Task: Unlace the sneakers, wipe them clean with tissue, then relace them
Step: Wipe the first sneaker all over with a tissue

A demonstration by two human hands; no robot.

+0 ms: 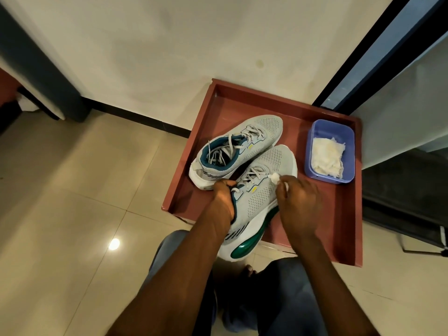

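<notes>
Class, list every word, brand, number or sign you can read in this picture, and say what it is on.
None can be read.
Near sneaker: small yellow mark, too blurred to read.
Far sneaker: the same yellow mark, unreadable.
Purple tub and red tray: no lettering visible.

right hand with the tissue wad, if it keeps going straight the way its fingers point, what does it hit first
Probably the grey mesh upper of the nearer sneaker. The right hand pinches a small white tissue wad aimed up-left at the laces, seemingly just off the fabric. Depth is unclear from this one view.
</notes>
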